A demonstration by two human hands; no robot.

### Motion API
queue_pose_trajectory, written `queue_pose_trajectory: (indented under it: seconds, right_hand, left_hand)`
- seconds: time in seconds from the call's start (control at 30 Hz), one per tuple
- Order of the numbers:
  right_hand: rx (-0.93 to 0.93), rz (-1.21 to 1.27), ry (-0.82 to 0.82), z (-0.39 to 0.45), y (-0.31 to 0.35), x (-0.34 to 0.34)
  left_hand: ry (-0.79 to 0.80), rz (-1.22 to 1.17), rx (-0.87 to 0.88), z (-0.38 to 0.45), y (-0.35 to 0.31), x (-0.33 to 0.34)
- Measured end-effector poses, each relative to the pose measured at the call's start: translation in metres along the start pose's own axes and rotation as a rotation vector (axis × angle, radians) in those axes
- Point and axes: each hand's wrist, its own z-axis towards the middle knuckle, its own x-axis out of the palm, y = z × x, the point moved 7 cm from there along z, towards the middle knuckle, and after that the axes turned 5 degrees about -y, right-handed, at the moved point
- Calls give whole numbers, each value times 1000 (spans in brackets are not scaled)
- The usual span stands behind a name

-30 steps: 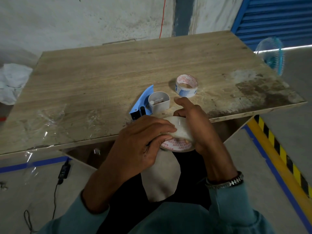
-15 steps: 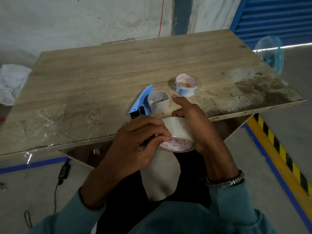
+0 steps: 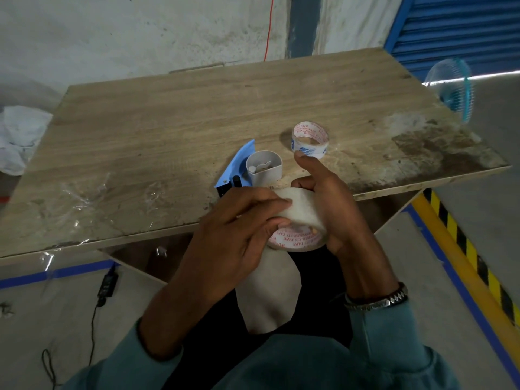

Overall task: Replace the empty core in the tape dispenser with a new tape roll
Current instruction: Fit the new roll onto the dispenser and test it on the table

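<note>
Surroundings: empty core [image 3: 309, 140] and blue tape dispenser [image 3: 247, 171] sit near the wooden table [image 3: 168, 130] edge.
New tape roll [image 3: 298, 220]: whitish, red lettering (partly hidden by fingers), held just below the table edge.
Hands: left hand [image 3: 236, 232] and right hand [image 3: 334, 204] both grip it.

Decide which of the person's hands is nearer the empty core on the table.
Right. The right hand has its thumb just short of the empty core; the left hand sits lower left.

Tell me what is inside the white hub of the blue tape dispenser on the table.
The white plastic hub of the blue tape dispenser stands open at the top, with no roll around it. Inside show a small white peg and ribs; its floor is in shadow.
</note>
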Motion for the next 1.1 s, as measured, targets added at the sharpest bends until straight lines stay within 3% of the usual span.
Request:
queue_pose_trajectory:
  seconds: [0.13,0.4,0.5,0.7,1.1]
  right_hand:
    - [30,15,-14,1,-3,-6]
    - [0,-92,33,-4,-2,-5]
    - [-82,-200,-5,-4,4,-5]
    - [-67,-208,-45,-3,1,-5]
    - [23,-202,-139,5,-12,-7]
  left_hand:
    - [95,5,27,-7,2,11]
    - [-60,3,148,-9,-12,-2]
    - [-60,-18,137,-7,-12,-6]
    - [-43,-22,124,-4,-8,-12]
    - [51,229,243,3,-8,-13]
